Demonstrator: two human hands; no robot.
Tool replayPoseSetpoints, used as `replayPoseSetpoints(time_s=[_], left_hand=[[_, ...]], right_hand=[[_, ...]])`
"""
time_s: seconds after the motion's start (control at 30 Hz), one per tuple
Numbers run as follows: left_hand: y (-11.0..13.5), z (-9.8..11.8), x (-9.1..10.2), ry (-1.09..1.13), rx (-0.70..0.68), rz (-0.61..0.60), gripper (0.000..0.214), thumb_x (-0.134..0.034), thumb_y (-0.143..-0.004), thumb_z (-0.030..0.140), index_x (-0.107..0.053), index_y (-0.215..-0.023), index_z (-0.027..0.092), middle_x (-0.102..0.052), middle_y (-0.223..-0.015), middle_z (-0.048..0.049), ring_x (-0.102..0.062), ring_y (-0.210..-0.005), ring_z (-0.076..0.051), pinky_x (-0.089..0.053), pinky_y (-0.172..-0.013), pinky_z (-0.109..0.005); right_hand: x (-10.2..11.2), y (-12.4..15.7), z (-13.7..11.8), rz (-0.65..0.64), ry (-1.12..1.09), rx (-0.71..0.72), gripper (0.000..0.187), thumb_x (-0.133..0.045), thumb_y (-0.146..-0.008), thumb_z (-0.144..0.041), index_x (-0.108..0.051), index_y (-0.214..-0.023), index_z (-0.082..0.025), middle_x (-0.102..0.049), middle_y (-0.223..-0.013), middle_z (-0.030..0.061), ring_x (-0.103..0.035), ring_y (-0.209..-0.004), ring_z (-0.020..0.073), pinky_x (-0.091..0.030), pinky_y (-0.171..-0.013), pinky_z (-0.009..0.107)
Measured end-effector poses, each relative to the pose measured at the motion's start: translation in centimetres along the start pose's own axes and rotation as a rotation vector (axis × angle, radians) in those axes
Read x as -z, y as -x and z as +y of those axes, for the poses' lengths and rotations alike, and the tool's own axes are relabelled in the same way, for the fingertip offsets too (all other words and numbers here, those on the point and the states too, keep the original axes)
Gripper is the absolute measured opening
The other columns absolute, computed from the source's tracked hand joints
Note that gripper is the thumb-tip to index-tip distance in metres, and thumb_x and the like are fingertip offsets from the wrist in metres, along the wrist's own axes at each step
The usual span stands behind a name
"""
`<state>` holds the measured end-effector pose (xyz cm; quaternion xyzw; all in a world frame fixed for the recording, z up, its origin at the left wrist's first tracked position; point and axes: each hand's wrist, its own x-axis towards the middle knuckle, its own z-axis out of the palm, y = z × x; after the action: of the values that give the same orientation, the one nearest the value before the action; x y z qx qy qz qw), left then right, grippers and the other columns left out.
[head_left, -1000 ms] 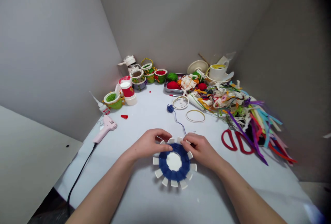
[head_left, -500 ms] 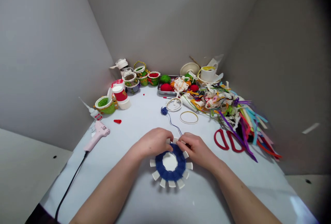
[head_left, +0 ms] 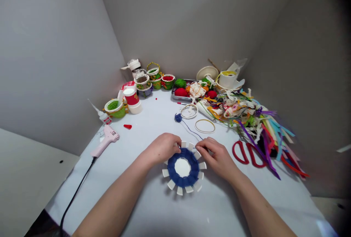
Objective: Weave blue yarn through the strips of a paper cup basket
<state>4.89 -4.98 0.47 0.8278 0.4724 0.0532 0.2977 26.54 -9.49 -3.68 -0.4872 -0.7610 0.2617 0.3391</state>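
A white paper disc with cut tabs [head_left: 183, 168] lies on the table in front of me, a ring of dark blue yarn woven round its tabs. My left hand [head_left: 162, 148] grips the disc's upper left edge with curled fingers. My right hand [head_left: 216, 156] pinches the blue yarn strand [head_left: 192, 130] at the disc's upper right edge. The strand runs back to a small blue yarn ball [head_left: 178, 117].
A pink glue gun [head_left: 106, 140] with a black cord lies at the left, by a glue bottle [head_left: 102, 116]. Red scissors [head_left: 246, 153] and a heap of coloured ribbons [head_left: 255, 123] fill the right. Decorated cups [head_left: 142, 81], a tray of yarn [head_left: 189, 89] and two rings [head_left: 205, 126] stand behind.
My hands have drawn slightly apart along the disc's top edge, the right one moving to the right with the yarn. The view has shifted a little.
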Motion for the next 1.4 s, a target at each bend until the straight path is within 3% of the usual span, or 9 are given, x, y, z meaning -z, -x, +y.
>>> replayPoseSetpoints(time_s=[0.33,0.57,0.83,1.03,1.2,1.4], left_hand=[[-0.1,0.1,-0.2,0.009,0.016,0.003,0.019,-0.053,-0.071,0.022,-0.069,-0.081,0.02,-0.069,-0.081,-0.002,-0.057,-0.075,-0.015,-0.038,-0.065,-0.024],[0.1,0.0,-0.6,0.133,-0.033,-0.013,0.033,-0.051,-0.072,0.018,-0.066,-0.101,0.022,-0.068,-0.1,-0.0006,-0.058,-0.084,-0.015,-0.041,-0.074,-0.023],[0.1,0.6,-0.2,0.046,-0.005,-0.048,0.024,-0.049,-0.074,0.02,-0.068,-0.088,0.018,-0.068,-0.088,-0.0035,-0.058,-0.079,-0.016,-0.04,-0.067,-0.023],[0.3,1.0,-0.1,0.023,-0.008,-0.062,0.022,-0.052,-0.073,0.021,-0.068,-0.086,0.018,-0.068,-0.085,-0.0042,-0.057,-0.077,-0.016,-0.038,-0.064,-0.023],[0.2,1.0,-0.3,0.116,-0.015,-0.063,0.028,-0.064,-0.067,0.037,-0.068,-0.089,0.019,-0.067,-0.086,-0.0017,-0.056,-0.075,-0.015,-0.037,-0.063,-0.023],[0.0,1.0,-0.9,0.155,-0.039,-0.076,0.017,-0.058,-0.072,0.029,-0.069,-0.075,0.017,-0.063,-0.066,0.0015,-0.05,-0.06,-0.01,-0.031,-0.055,-0.022]], right_hand=[[0.4,0.2,-0.1,-0.006,-0.017,-0.039,0.014,-0.052,-0.088,-0.025,-0.065,-0.089,-0.021,-0.063,-0.083,0.0039,-0.057,-0.079,0.017,-0.044,-0.072,0.029],[-0.6,0.2,0.1,-0.02,-0.039,-0.087,0.015,-0.057,-0.085,-0.028,-0.071,-0.086,-0.022,-0.065,-0.076,0.0038,-0.057,-0.073,0.0165,-0.042,-0.067,0.029],[-0.2,0.1,0.3,-0.095,-0.154,-0.234,0.03,-0.058,-0.083,-0.038,-0.069,-0.105,-0.02,-0.065,-0.083,0.0053,-0.057,-0.068,0.0157,-0.044,-0.059,0.027],[-0.4,0.0,0.5,-0.081,-0.176,-0.164,0.02,-0.056,-0.084,-0.03,-0.072,-0.081,-0.018,-0.066,-0.077,0.0056,-0.059,-0.073,0.0174,-0.045,-0.067,0.029],[-0.7,0.1,-0.1,-0.095,-0.162,-0.127,0.02,-0.056,-0.085,-0.03,-0.071,-0.079,-0.019,-0.063,-0.073,0.0038,-0.057,-0.071,0.0161,-0.043,-0.064,0.027],[-0.3,0.1,-0.5,-0.132,-0.126,-0.084,0.017,-0.054,-0.088,-0.029,-0.069,-0.085,-0.02,-0.064,-0.077,0.0029,-0.057,-0.073,0.0156,-0.044,-0.068,0.027]])
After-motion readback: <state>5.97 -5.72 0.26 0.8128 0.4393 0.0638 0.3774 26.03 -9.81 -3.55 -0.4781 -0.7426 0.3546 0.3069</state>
